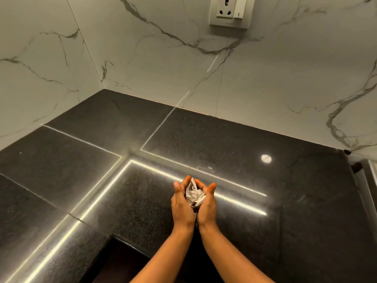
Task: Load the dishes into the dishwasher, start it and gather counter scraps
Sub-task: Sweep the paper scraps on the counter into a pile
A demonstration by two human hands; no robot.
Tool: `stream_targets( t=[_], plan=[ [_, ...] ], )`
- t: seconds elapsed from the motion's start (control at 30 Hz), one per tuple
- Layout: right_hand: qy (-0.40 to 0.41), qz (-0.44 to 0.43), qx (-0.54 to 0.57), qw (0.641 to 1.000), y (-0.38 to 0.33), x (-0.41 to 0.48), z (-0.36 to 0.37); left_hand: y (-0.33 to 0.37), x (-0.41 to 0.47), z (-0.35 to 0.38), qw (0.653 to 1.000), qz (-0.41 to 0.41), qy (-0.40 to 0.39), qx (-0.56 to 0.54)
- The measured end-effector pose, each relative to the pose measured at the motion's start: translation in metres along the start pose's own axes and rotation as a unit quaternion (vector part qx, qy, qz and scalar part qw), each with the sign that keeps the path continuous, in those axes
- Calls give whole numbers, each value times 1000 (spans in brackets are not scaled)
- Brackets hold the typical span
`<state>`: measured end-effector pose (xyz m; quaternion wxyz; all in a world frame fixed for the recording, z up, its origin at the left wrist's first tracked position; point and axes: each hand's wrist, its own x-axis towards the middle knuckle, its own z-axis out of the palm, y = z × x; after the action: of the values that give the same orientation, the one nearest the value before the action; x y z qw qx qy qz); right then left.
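My left hand (181,203) and my right hand (207,203) are pressed together, cupped around a wad of crumpled grey-white paper scraps (194,195). The wad shows between the palms and pokes out at the fingertips. Both hands hover just above the black polished counter (102,201), near its front edge. No dishes and no dishwasher are in view.
The counter forms an L into a corner under white marble wall tiles (142,68). A wall socket with a switch (231,11) sits high on the back wall. A steel edge (365,180) shows at the far right. Ceiling lights reflect as bright lines on the counter.
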<state>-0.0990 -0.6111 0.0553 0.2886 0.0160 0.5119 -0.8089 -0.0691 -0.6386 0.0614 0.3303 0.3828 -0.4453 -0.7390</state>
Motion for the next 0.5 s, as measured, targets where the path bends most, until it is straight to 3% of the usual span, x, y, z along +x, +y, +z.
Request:
stream_targets(
  t=[0.07,0.17,0.5],
  plan=[
    [22,28,69,997,-6,1,2,3,1,6,993,-45,24,-102],
    [19,34,82,996,-15,5,-1,11,2,16,976,-65,59,-199],
    [10,38,139,990,-52,3,9,43,-15,36,937,-48,77,-337]
  ],
)
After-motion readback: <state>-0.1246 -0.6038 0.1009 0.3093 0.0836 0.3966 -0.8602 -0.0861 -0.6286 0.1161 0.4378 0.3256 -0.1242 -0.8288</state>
